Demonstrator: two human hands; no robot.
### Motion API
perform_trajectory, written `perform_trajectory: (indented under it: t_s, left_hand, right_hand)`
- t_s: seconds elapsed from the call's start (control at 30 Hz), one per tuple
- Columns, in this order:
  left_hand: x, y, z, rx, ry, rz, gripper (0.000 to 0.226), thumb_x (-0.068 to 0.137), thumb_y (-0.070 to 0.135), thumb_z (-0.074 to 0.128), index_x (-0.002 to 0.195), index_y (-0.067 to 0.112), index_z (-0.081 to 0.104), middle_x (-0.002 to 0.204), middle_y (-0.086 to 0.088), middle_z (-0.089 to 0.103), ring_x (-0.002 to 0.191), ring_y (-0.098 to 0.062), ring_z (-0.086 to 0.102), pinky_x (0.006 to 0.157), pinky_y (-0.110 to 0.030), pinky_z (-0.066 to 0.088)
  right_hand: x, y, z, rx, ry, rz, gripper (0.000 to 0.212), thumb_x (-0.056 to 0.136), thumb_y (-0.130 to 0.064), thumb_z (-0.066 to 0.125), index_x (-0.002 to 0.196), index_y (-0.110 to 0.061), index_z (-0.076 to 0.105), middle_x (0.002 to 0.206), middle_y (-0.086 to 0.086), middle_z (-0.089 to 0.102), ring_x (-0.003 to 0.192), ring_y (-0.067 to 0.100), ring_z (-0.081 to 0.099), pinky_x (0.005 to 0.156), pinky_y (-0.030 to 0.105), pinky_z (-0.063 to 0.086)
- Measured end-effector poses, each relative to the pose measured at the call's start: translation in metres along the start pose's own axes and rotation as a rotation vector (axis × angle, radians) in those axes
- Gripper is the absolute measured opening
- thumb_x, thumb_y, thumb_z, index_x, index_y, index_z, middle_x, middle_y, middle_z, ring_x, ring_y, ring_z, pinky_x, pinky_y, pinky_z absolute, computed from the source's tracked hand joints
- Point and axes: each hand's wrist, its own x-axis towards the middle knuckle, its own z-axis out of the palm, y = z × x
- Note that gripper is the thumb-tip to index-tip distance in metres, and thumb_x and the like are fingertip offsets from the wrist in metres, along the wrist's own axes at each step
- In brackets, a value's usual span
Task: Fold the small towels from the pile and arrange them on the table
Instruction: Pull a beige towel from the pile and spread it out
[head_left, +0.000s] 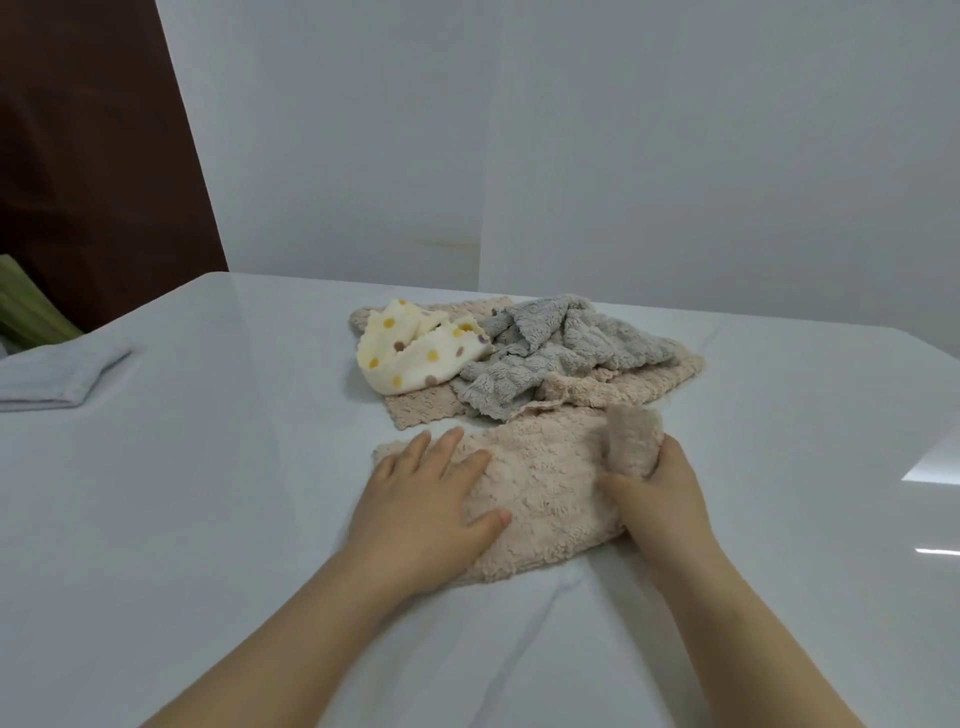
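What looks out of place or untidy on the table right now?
Nothing is spilled or damaged. The beige towel lies rumpled, its right corner raised in the right hand while the left hand presses it flat. Behind it the grey towel and dotted towel lie crumpled in a pile, not yet folded.

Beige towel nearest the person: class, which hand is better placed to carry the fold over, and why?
Probably the right. The right hand grips the raised right edge of the beige towel, ready to bring it across; the left hand lies flat on its left side, holding it down.
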Motion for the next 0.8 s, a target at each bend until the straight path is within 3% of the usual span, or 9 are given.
perform_trajectory:
  t_s: [0.07, 0.17, 0.23, 0.3, 0.4, 0.5, 0.67, 0.73, 0.8]
  left_hand:
    - [-0.001, -0.005, 0.004, -0.001, -0.081, -0.020, 0.064, 0.089, 0.065, 0.022, 0.146, 0.041, 0.003, 0.158, 0.008, -0.010, 0.145, -0.018, -0.012, 0.117, -0.039, -0.006]
    - [0.004, 0.001, 0.010, -0.019, -0.074, -0.023, 0.064, 0.090, 0.065, 0.021, 0.146, 0.041, 0.002, 0.158, 0.008, -0.009, 0.145, -0.019, -0.014, 0.116, -0.041, -0.009]
    - [0.007, 0.010, 0.012, -0.042, -0.047, -0.012, 0.064, 0.089, 0.064, 0.022, 0.146, 0.040, 0.005, 0.158, 0.008, -0.007, 0.145, -0.019, -0.014, 0.116, -0.042, -0.009]
    - [0.007, 0.016, 0.013, -0.082, -0.011, 0.009, 0.064, 0.090, 0.063, 0.025, 0.146, 0.040, 0.008, 0.158, 0.010, -0.006, 0.145, -0.017, -0.013, 0.117, -0.041, -0.008]
    - [0.006, 0.012, 0.010, -0.138, 0.057, 0.035, 0.060, 0.092, 0.059, 0.028, 0.146, 0.039, 0.011, 0.158, 0.011, -0.004, 0.144, -0.013, -0.013, 0.118, -0.039, -0.008]
    - [0.005, 0.000, 0.009, -0.074, -0.014, 0.061, 0.060, 0.092, 0.060, 0.025, 0.146, 0.040, 0.009, 0.157, 0.013, -0.003, 0.145, -0.013, -0.012, 0.117, -0.040, -0.007]
    - [0.004, -0.002, 0.013, -0.070, -0.068, 0.071, 0.060, 0.092, 0.060, 0.022, 0.146, 0.040, 0.007, 0.157, 0.013, -0.004, 0.144, -0.014, -0.013, 0.117, -0.040, -0.008]
    - [0.005, 0.000, 0.009, -0.163, 0.014, 0.054, 0.055, 0.094, 0.055, 0.024, 0.145, 0.038, 0.016, 0.157, 0.013, 0.004, 0.145, -0.012, -0.009, 0.118, -0.037, -0.004]
    - [0.005, 0.000, 0.001, -0.359, 0.190, -0.002, 0.045, 0.096, 0.046, 0.029, 0.140, 0.032, 0.034, 0.152, 0.009, 0.025, 0.144, -0.012, 0.007, 0.115, -0.033, 0.009]
  right_hand:
    - [0.001, 0.002, -0.001, 0.108, 0.082, 0.075, 0.013, 0.087, -0.006, 0.048, 0.095, -0.013, 0.054, 0.091, 0.005, 0.057, 0.083, 0.023, 0.052, 0.072, 0.034, 0.044]
    - [0.001, -0.008, -0.007, 0.703, 0.154, 0.365, 0.021, 0.083, 0.006, 0.047, 0.096, -0.006, 0.059, 0.085, 0.009, 0.061, 0.072, 0.021, 0.057, 0.070, 0.034, 0.049]
    - [0.003, -0.011, -0.016, 0.899, 0.193, 0.505, 0.021, 0.086, 0.001, 0.050, 0.102, -0.010, 0.058, 0.090, 0.006, 0.061, 0.066, 0.013, 0.057, 0.060, 0.022, 0.053]
    - [0.004, -0.010, -0.021, 0.933, 0.190, 0.540, 0.015, 0.087, -0.006, 0.051, 0.100, -0.013, 0.055, 0.088, 0.003, 0.059, 0.066, 0.010, 0.055, 0.042, 0.015, 0.047]
    - [0.005, -0.005, -0.021, 0.840, 0.183, 0.470, 0.008, 0.088, -0.009, 0.047, 0.083, -0.012, 0.052, 0.092, 0.008, 0.056, 0.072, 0.018, 0.054, 0.056, 0.027, 0.049]
    - [0.003, -0.009, -0.021, 0.855, 0.251, 0.525, 0.014, 0.086, -0.009, 0.053, 0.100, -0.013, 0.053, 0.080, 0.002, 0.055, 0.063, 0.013, 0.051, 0.050, 0.024, 0.045]
    - [-0.004, -0.020, -0.010, 0.581, 0.313, 0.128, 0.015, 0.085, -0.006, 0.051, 0.083, -0.020, 0.046, 0.078, -0.003, 0.051, 0.068, 0.011, 0.049, 0.060, 0.026, 0.042]
    - [-0.015, -0.026, -0.006, 0.349, 0.279, -0.088, 0.015, 0.087, -0.008, 0.050, 0.084, -0.020, 0.042, 0.074, -0.007, 0.046, 0.065, 0.006, 0.044, 0.059, 0.026, 0.037]
    - [-0.028, -0.030, 0.001, 0.128, 0.194, -0.259, 0.010, 0.087, -0.019, 0.047, 0.090, -0.018, 0.038, 0.069, -0.009, 0.044, 0.061, 0.005, 0.041, 0.055, 0.028, 0.032]
